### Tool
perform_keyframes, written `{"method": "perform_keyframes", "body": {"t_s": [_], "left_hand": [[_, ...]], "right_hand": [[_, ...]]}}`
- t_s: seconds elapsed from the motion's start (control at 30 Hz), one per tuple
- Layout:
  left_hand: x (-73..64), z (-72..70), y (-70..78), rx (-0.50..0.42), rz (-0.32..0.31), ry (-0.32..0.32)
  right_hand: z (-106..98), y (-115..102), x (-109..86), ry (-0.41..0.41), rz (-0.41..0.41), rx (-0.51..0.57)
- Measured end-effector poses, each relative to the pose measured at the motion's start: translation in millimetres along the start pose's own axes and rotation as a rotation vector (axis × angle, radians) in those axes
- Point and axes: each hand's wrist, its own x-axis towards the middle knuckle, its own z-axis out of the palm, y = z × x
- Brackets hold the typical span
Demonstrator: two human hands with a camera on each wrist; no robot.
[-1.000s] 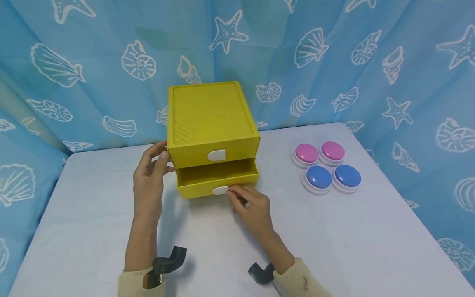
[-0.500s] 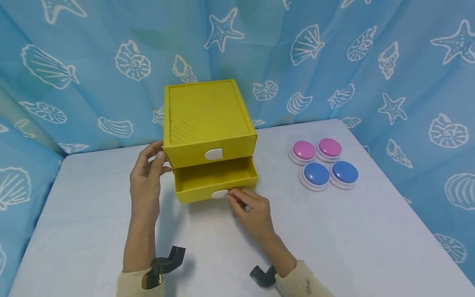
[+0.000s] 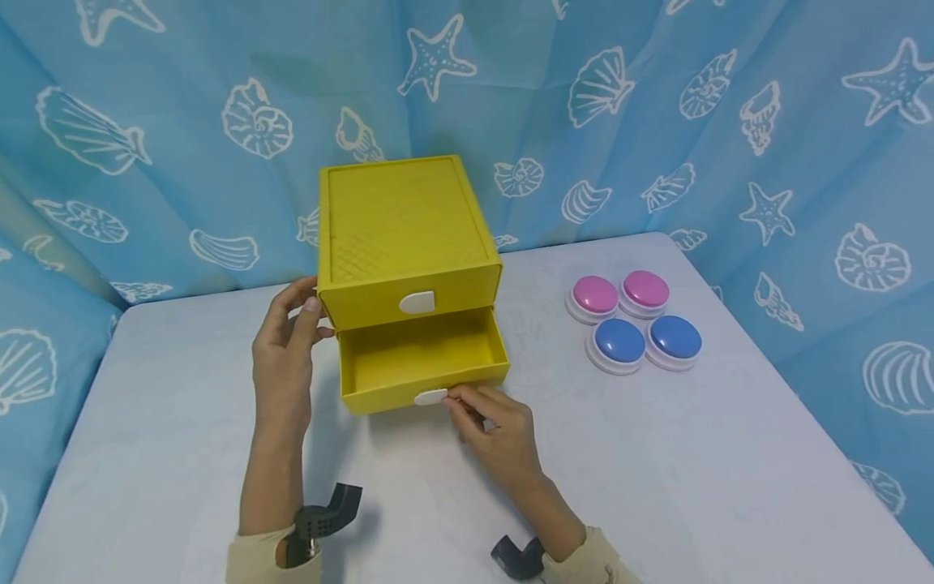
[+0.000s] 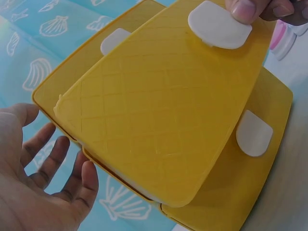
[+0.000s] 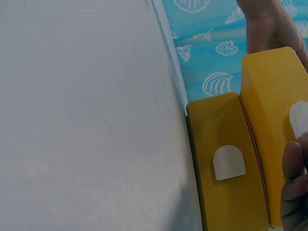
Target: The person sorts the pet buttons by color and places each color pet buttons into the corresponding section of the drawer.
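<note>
Yellow three-drawer box (image 3: 404,219) upright on white table (image 3: 657,470), middle drawer (image 3: 419,359) jutting out

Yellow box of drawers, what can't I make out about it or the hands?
Head view: the bottom drawer, hidden by the open drawer.
Head view: part of the left hand's fingers, behind the box.
Left wrist view: the inside of the open drawer, hidden by its front.
Right wrist view: most of the right hand, cut off by the right edge.
All views: what the top drawer holds, hidden by its front.
</note>
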Motion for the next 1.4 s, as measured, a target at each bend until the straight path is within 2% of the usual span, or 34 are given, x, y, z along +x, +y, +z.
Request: {"method": "perform_keyframes", "body": {"t_s": [0.2, 0.53, 0.7, 1.0, 1.13, 1.27, 1.4], "left_hand": [[-2.5, -1.5, 0.3, 0.02, 0.003, 0.013], [-1.0, 0.2, -2.6, -0.005, 0.009, -0.009], [-0.4, 0.2, -4.4, 0.011, 0.006, -0.012], [1.8, 1.1, -2.0, 0.012, 0.019, -0.025], [3.0, 2.8, -0.6, 0.002, 0.028, -0.039], [2.2, 0.7, -0.3, -0.015, 0.029, -0.034], [-0.4, -0.1, -1.7, -0.02, 0.008, -0.02]], "right_hand": [[-3.9, -5.9, -3.6, -0.021, 0.014, -0.012], [-7.8, -7.6, -18.3, -0.009, 0.044, -0.001], [-9.9, -9.1, -22.0, -0.01, 0.057, 0.017], [-16.7, -17.9, -26.4, -0.014, 0.026, 0.006], [-24.5, -18.2, -31.7, -0.05, 0.043, 0.029], [-34.9, -15.5, -31.6, -0.119, 0.096, 0.057], [-61.5, -8.2, -28.1, -0.208, 0.191, 0.115]]}}
